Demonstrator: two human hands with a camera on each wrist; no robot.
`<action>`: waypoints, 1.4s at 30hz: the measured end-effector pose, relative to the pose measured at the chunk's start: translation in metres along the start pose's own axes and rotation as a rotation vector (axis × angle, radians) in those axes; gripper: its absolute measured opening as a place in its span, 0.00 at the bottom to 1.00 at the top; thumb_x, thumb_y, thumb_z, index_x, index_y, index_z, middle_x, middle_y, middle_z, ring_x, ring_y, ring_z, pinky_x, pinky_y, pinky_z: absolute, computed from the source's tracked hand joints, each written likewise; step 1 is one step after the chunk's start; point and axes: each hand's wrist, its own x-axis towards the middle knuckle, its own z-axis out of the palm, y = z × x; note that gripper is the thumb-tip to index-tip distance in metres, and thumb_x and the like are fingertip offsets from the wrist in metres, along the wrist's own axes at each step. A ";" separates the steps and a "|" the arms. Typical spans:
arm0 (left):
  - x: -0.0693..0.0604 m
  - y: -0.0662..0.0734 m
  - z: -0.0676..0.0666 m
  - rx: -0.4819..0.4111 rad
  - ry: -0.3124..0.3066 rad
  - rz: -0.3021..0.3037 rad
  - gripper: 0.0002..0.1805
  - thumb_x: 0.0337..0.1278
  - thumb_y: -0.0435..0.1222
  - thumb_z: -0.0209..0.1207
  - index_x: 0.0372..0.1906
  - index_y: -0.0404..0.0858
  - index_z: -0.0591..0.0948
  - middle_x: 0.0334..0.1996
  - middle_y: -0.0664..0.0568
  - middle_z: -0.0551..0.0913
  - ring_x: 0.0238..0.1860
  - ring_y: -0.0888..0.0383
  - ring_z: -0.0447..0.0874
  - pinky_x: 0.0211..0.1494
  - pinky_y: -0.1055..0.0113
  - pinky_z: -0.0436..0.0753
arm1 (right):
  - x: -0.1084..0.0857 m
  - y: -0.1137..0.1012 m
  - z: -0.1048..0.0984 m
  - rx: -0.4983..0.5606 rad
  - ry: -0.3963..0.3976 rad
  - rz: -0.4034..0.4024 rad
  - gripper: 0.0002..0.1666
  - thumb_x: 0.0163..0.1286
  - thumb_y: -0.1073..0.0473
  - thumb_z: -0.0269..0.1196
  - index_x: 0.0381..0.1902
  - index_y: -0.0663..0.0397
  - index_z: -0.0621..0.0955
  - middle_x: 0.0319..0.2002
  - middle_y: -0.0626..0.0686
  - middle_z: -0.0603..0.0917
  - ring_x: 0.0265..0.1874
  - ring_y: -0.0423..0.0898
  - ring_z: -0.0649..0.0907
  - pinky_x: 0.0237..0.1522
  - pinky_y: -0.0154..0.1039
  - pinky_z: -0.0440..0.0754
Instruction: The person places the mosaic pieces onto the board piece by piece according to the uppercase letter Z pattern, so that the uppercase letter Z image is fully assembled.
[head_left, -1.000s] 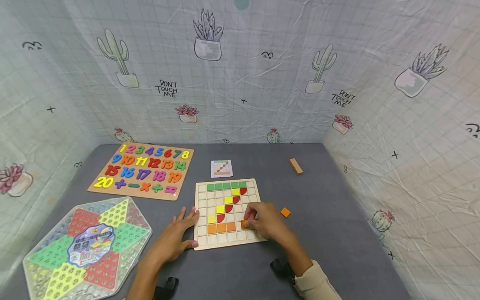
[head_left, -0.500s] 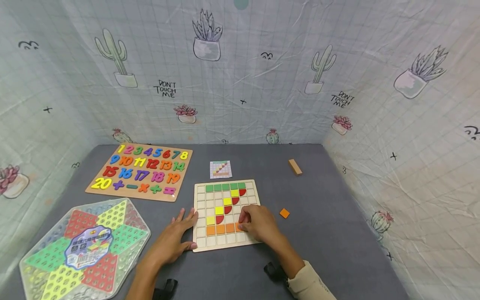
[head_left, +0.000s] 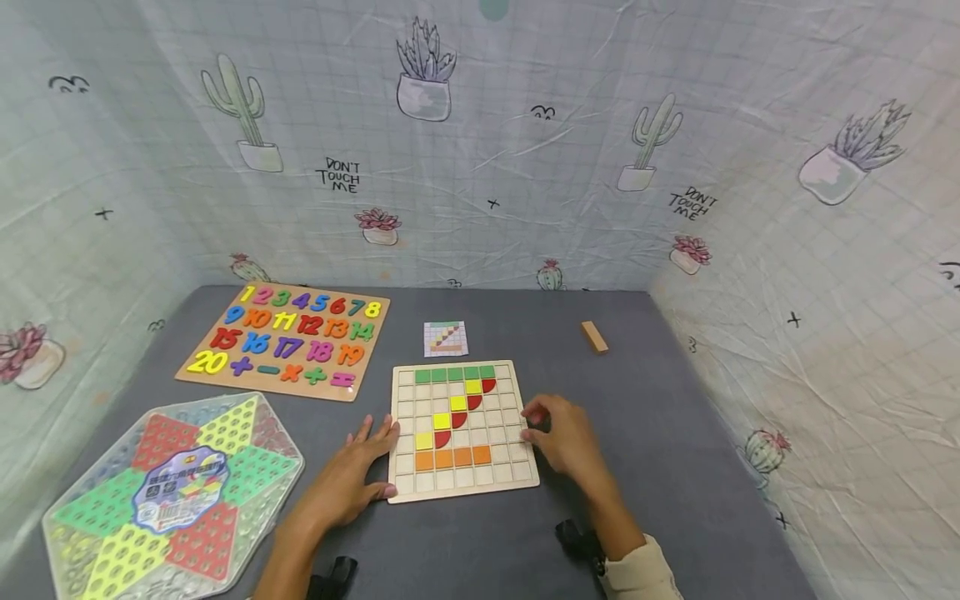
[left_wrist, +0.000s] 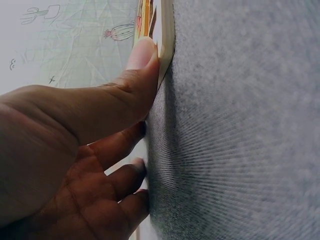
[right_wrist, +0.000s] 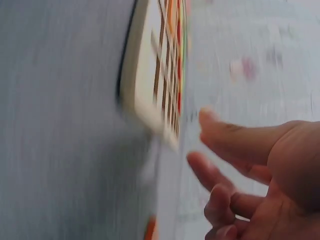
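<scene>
A wooden grid board [head_left: 486,479] lies on the dark grey table, holding a green row, a diagonal of yellow squares with red quarter-round pieces, and a row of orange square tiles [head_left: 444,459]. My left hand [head_left: 347,475] lies at the board's left side; its thumb touches the near left corner, fingers spread along the edge. At the board's right edge hovers my right hand [head_left: 564,442], thumb and forefinger apart, nothing visible between them. In the right wrist view an orange piece [right_wrist: 150,228] shows low down; the head view hides it behind the hand.
Behind the board lies a small pattern card [head_left: 446,340]. A wooden block [head_left: 595,337] is at the back right. On the left are a number puzzle board [head_left: 281,337] and a hexagonal Chinese checkers set [head_left: 176,496]. A printed cloth [head_left: 480,242] encloses the table.
My right hand set an orange tile into the row beside the others, let it go and moved right, off the board. The left hand stays in place.
</scene>
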 end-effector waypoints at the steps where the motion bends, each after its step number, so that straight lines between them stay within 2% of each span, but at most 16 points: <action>1: 0.000 0.000 0.000 0.000 0.000 0.004 0.49 0.53 0.35 0.78 0.80 0.33 0.68 0.82 0.38 0.61 0.85 0.31 0.49 0.82 0.27 0.57 | 0.000 0.008 -0.005 -0.028 0.019 0.027 0.17 0.58 0.59 0.82 0.45 0.47 0.89 0.39 0.49 0.85 0.40 0.49 0.83 0.42 0.46 0.81; 4: 0.001 0.001 0.001 0.001 -0.001 0.010 0.49 0.53 0.35 0.78 0.80 0.33 0.69 0.82 0.38 0.61 0.85 0.31 0.49 0.82 0.28 0.57 | 0.000 0.031 -0.019 -0.095 0.061 0.095 0.21 0.57 0.59 0.82 0.48 0.49 0.88 0.43 0.54 0.85 0.43 0.53 0.83 0.45 0.53 0.83; 7: 0.001 0.002 0.002 0.003 0.000 0.006 0.49 0.52 0.35 0.78 0.79 0.33 0.69 0.82 0.38 0.62 0.85 0.31 0.49 0.82 0.28 0.57 | 0.000 0.048 -0.028 -0.159 0.059 0.145 0.20 0.58 0.59 0.82 0.47 0.49 0.88 0.42 0.55 0.85 0.41 0.54 0.84 0.41 0.55 0.84; 11: 0.003 0.002 0.003 0.006 0.002 0.008 0.49 0.51 0.35 0.78 0.79 0.33 0.69 0.82 0.38 0.62 0.84 0.31 0.49 0.82 0.28 0.57 | 0.000 0.057 -0.035 -0.207 0.000 0.198 0.13 0.61 0.58 0.80 0.42 0.47 0.87 0.35 0.49 0.85 0.35 0.49 0.83 0.33 0.47 0.80; 14: 0.004 0.002 0.003 0.004 0.003 0.012 0.49 0.51 0.34 0.78 0.79 0.32 0.69 0.82 0.37 0.62 0.84 0.30 0.49 0.82 0.28 0.57 | 0.001 0.057 -0.035 -0.205 -0.028 0.215 0.10 0.63 0.57 0.79 0.37 0.46 0.87 0.31 0.47 0.84 0.31 0.46 0.81 0.30 0.42 0.76; 18: 0.004 0.001 0.003 0.005 0.002 0.014 0.49 0.51 0.34 0.78 0.79 0.32 0.69 0.82 0.37 0.62 0.84 0.30 0.49 0.81 0.27 0.57 | 0.001 0.053 -0.031 -0.181 -0.029 0.192 0.09 0.63 0.59 0.79 0.33 0.46 0.86 0.28 0.46 0.83 0.28 0.44 0.79 0.28 0.40 0.74; 22: 0.005 0.001 0.003 0.008 0.000 0.016 0.49 0.51 0.35 0.78 0.79 0.33 0.69 0.82 0.38 0.62 0.84 0.30 0.49 0.81 0.28 0.58 | 0.002 0.049 -0.028 -0.146 -0.038 0.145 0.08 0.64 0.60 0.77 0.34 0.47 0.86 0.26 0.45 0.82 0.26 0.43 0.78 0.28 0.38 0.73; 26: 0.006 0.001 0.003 0.003 0.002 0.027 0.49 0.52 0.35 0.78 0.80 0.33 0.69 0.82 0.38 0.61 0.84 0.31 0.49 0.81 0.27 0.58 | -0.001 0.044 -0.030 -0.174 -0.053 0.136 0.11 0.63 0.57 0.79 0.38 0.46 0.86 0.29 0.45 0.83 0.29 0.43 0.79 0.30 0.41 0.76; 29: 0.005 0.002 0.003 -0.002 -0.001 0.027 0.49 0.52 0.35 0.78 0.79 0.32 0.68 0.82 0.37 0.61 0.84 0.30 0.49 0.81 0.27 0.57 | -0.003 0.042 -0.029 -0.213 -0.068 0.144 0.14 0.60 0.54 0.81 0.37 0.45 0.85 0.32 0.46 0.83 0.31 0.44 0.80 0.32 0.43 0.77; 32: 0.005 0.002 0.002 0.001 -0.002 0.023 0.49 0.52 0.35 0.78 0.79 0.32 0.68 0.82 0.36 0.61 0.84 0.30 0.49 0.81 0.26 0.57 | -0.003 0.040 -0.027 -0.214 -0.070 0.139 0.16 0.58 0.54 0.83 0.36 0.45 0.84 0.30 0.46 0.82 0.30 0.44 0.79 0.29 0.42 0.75; 37: 0.005 0.002 0.000 0.008 -0.005 0.019 0.49 0.52 0.34 0.78 0.80 0.32 0.68 0.82 0.36 0.61 0.84 0.30 0.49 0.81 0.27 0.57 | -0.003 0.028 -0.022 -0.117 -0.067 0.106 0.14 0.59 0.55 0.82 0.32 0.42 0.84 0.22 0.43 0.79 0.23 0.42 0.76 0.25 0.38 0.70; 42: 0.006 0.002 -0.002 0.002 -0.008 0.006 0.49 0.52 0.34 0.78 0.80 0.32 0.68 0.82 0.36 0.61 0.84 0.30 0.48 0.81 0.27 0.56 | -0.002 0.012 -0.014 0.001 -0.085 0.022 0.12 0.59 0.55 0.81 0.30 0.41 0.86 0.20 0.41 0.78 0.21 0.40 0.75 0.25 0.35 0.70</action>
